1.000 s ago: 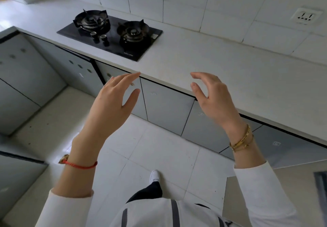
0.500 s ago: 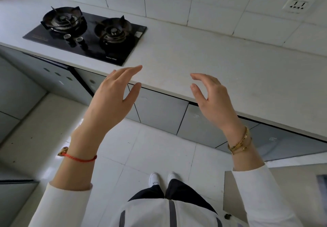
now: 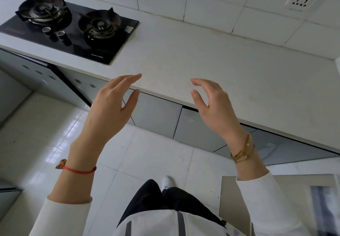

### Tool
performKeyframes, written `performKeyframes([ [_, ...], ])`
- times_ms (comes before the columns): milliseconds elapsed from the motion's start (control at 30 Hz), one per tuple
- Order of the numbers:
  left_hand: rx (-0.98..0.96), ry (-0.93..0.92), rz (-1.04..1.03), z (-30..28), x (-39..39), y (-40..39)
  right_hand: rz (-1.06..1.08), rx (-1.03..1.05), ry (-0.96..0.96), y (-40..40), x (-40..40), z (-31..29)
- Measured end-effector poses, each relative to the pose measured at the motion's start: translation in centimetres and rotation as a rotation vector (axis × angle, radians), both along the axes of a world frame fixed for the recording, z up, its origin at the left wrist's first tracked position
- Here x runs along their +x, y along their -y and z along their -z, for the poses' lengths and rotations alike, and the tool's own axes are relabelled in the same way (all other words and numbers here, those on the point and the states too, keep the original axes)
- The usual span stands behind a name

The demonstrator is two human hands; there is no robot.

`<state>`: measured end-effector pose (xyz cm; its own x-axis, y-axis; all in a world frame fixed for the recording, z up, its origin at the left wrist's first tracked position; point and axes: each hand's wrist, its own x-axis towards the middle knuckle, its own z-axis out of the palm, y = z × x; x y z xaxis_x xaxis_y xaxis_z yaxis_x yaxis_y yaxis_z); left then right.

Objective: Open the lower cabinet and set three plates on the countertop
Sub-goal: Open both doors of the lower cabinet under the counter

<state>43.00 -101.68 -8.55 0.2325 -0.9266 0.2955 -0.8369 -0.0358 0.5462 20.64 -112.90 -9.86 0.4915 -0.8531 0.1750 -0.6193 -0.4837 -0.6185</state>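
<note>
A white countertop (image 3: 211,57) runs across the view, with grey lower cabinet doors (image 3: 156,118) beneath its front edge, all closed. My left hand (image 3: 110,107) is raised in front of the counter edge, fingers apart, holding nothing. My right hand (image 3: 213,105) hovers level with it, fingers curled loosely and apart, also empty. Both hands float in the air above the floor and touch neither the counter nor the doors. No plates are visible.
A black two-burner gas hob (image 3: 71,26) is set into the counter at the left. A wall socket (image 3: 300,1) sits on the tiled wall at upper right. White floor tiles (image 3: 156,158) lie below, with my legs and one shoe (image 3: 166,181).
The view has shifted closer to the counter and to the right, so the hob sits further left and the countertop fills more of the frame. Both hands keep the same raised, open pose.
</note>
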Motion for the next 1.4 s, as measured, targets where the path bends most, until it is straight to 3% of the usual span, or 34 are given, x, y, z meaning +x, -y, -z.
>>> performKeyframes([
  [333, 0.041, 0.054, 0.003, 10.4, -0.6, -0.1, 0.037, 0.018, -0.021, -1.1, -1.5, 9.7],
  [600, 0.082, 0.249, 0.078, 25.1, 0.9, -0.3, 0.067, -0.103, -0.147, -1.6, -1.1, 24.1],
  [1000, -0.058, 0.297, 0.101, 45.2, 1.2, 0.8, 0.133, -0.270, -0.100, -0.7, 0.0, 44.0],
  [1167, -0.139, 0.314, 0.109, 49.1, 0.6, 1.8, 0.140, -0.309, 0.017, 0.0, 0.0, 47.7],
  [1400, -0.240, 0.298, 0.130, 48.5, -1.0, 6.0, 0.164, -0.424, 0.094, 2.5, 0.8, 45.7],
])
